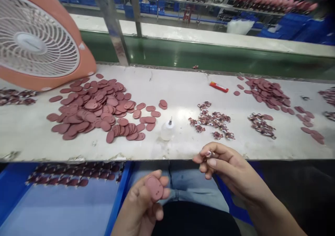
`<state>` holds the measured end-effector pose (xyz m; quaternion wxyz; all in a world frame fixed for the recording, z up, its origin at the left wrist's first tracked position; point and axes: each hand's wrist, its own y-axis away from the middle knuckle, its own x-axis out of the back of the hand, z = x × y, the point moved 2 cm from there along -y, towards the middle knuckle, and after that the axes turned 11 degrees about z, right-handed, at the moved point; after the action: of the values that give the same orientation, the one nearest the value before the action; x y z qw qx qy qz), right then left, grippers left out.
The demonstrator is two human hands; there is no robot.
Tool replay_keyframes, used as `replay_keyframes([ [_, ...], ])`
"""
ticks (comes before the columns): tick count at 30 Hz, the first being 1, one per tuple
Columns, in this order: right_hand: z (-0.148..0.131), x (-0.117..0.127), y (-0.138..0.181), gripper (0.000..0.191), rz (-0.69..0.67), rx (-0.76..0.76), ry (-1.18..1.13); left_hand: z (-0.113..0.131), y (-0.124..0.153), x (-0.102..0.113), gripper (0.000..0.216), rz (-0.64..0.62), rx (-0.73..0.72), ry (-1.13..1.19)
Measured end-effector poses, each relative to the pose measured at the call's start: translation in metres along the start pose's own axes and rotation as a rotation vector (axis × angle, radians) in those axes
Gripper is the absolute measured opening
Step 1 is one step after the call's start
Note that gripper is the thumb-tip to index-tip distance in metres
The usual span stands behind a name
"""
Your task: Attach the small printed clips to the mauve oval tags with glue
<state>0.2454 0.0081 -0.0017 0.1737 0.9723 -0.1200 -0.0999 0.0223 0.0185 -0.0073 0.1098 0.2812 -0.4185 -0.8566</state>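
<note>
Between the thumb and fingers of my left hand (142, 201) is a flat, dusky-pink oval piece (154, 188) with small holes in it. My right hand (227, 166) pinches a tiny brown-and-white figure (208, 154) just past the table's front edge. The two hands are apart, both above my lap. Beyond the right hand lies a loose cluster of similar small figures (209, 119). A large heap of pink oval pieces (89, 107) spreads over the left of the table. A small translucent bottle (167, 129) with a dark nozzle stands between heap and cluster.
An orange fan (86, 60) stands at the back left. A blue tray (125, 180) below the table edge holds rows of joined pieces (75, 169). A red tube (218, 86) lies near the back, with more ovals (267, 91) and figures (261, 125) to the right.
</note>
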Motion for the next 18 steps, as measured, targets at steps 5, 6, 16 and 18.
replay_keyframes([
  [5,0.010,-0.034,0.011,0.018,-0.173,-0.119,-0.124,-0.002,0.006,-0.002,0.039,-0.053,0.032,-0.011],
  [6,0.011,-0.038,0.013,0.021,-0.190,-0.141,-0.136,-0.002,0.005,0.000,0.039,-0.057,0.028,-0.014],
  [16,0.017,-0.046,0.015,0.021,-0.176,-0.148,-0.138,-0.006,-0.006,0.017,0.037,-0.151,0.026,-0.052],
  [18,0.016,-0.044,0.012,0.021,-0.114,-0.071,-0.082,-0.006,-0.005,0.018,0.038,-0.150,0.022,-0.073],
])
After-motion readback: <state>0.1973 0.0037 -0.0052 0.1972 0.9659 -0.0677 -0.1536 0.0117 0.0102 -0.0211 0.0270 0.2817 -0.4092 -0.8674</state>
